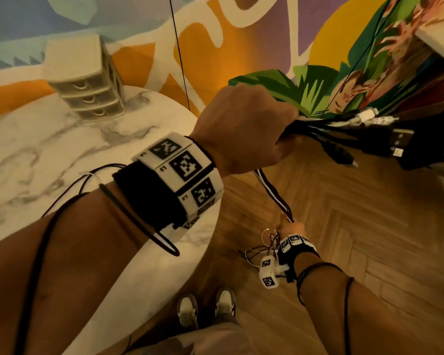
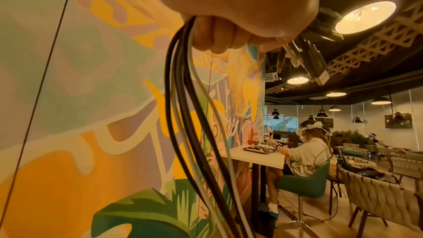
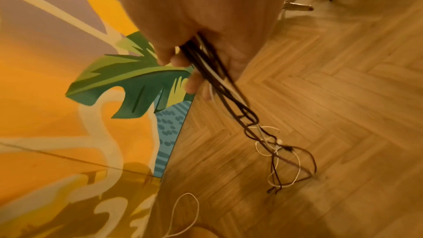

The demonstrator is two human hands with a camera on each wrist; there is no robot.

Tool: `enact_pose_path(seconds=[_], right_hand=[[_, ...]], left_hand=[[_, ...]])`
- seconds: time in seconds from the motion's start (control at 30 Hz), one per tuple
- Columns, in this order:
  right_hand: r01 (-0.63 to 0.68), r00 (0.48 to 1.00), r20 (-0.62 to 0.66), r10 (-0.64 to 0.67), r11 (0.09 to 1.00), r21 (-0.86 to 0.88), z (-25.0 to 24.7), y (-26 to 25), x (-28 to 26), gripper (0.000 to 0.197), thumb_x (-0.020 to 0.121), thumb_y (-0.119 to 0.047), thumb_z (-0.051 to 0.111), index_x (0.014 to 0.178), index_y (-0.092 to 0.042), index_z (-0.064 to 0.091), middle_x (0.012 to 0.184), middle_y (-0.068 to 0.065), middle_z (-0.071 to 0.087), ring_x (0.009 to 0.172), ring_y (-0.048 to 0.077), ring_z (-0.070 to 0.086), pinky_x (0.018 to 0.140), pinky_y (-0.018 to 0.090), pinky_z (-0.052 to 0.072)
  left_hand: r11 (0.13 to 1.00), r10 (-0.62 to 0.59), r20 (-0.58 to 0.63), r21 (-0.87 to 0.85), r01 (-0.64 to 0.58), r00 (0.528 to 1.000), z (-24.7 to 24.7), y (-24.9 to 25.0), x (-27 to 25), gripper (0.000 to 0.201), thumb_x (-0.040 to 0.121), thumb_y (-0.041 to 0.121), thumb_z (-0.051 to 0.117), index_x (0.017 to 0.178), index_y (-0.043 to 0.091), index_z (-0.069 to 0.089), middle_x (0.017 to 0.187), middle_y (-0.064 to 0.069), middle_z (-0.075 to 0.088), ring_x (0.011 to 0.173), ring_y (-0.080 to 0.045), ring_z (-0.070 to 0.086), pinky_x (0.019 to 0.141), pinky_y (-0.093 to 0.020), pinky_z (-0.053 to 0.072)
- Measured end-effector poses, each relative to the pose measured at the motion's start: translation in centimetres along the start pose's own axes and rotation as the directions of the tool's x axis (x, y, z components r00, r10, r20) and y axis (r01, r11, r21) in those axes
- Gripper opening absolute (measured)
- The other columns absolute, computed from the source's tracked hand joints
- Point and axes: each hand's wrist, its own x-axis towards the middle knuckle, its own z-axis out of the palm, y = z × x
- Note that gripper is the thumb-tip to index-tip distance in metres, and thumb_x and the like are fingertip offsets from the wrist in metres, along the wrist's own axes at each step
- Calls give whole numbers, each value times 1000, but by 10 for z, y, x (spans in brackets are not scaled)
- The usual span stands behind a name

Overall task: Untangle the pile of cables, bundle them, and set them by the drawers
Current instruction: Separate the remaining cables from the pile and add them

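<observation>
Vertically stretched, the cables (image 1: 272, 190) run taut between the raised left hand (image 1: 244, 124), fisted round their plug ends, and the lowered right hand (image 1: 291, 226), gripping them farther down, apparently to align the strands for bundling, well apart from the drawers (image 1: 87, 96) on the marble table (image 1: 36, 149).

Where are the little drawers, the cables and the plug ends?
drawers (image 1: 89, 98), head view, on the middle drawer front.
cables (image 2: 183, 97), left wrist view, on a dark strand hanging below the left hand.
plug ends (image 1: 401, 135), head view, on the black USB plug.
</observation>
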Motion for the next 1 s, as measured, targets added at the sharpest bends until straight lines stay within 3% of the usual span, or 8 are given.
enact_pose_path(seconds=[0.1,0.23,0.37,0.47,0.57,0.67,0.77,1.0], right_hand=[[52,991,-132,-32,987,150,5,-4,-2,26,95,-28,54,93,-4,63,65,11,54,53,25,44,47,28,33],[116,954,-286,-94,991,61,1,3,8,33,96,-32,51,95,-1,62,79,17,57,71,37,54,60,36,39],[-28,981,-193,2,991,-133,-17,14,21,28,97,-18,49,114,2,58,100,21,63,89,39,59,77,43,51],[-31,1000,-5,31,994,-100,-21,8,25,34,100,-24,42,118,1,55,82,8,55,80,30,50,70,37,44],[63,996,-48,-74,978,-198,-15,-9,24,28,100,-22,43,97,2,58,70,15,50,64,33,46,68,36,36],[340,937,131,-325,753,-564,-6,-13,26,25,96,-22,46,91,-5,63,87,19,64,79,36,58,69,39,46],[433,893,314,-324,422,-796,-3,-10,25,26,98,-28,43,104,-12,63,102,11,67,95,30,62,81,36,48],[476,870,481,-111,442,-760,0,-11,20,56,82,-49,60,126,-15,54,127,10,56,110,31,58,90,36,51]], left_hand=[[999,-17,-5,40,18,1000,-6,-7,0,29,80,34,49,60,14,57,53,10,28,41,-13,24,52,-12,8],[994,-83,-64,68,87,994,-16,-19,1,29,80,31,51,60,11,56,51,10,24,40,-14,21,51,-14,5],[985,-137,-73,99,144,988,-13,-23,-6,32,81,34,45,58,14,55,48,8,29,38,-14,25,45,-15,13],[978,-135,-42,155,140,990,-8,-27,-14,36,82,37,43,58,13,54,44,2,36,39,-17,26,44,-20,18],[963,-151,-14,222,150,989,-14,-34,-13,35,82,40,43,59,15,51,46,3,32,39,-17,25,46,-19,19],[961,-147,-50,229,155,988,-22,-44,-5,35,82,38,44,59,12,52,44,-1,35,40,-18,28,48,-24,27],[964,-122,-84,227,139,989,-22,-45,-1,33,82,35,44,58,13,49,49,3,27,42,-17,25,49,-25,25],[984,-172,-108,-74,165,979,2,-24,-1,28,82,31,47,56,20,47,48,14,24,39,-9,20,47,-16,11]])
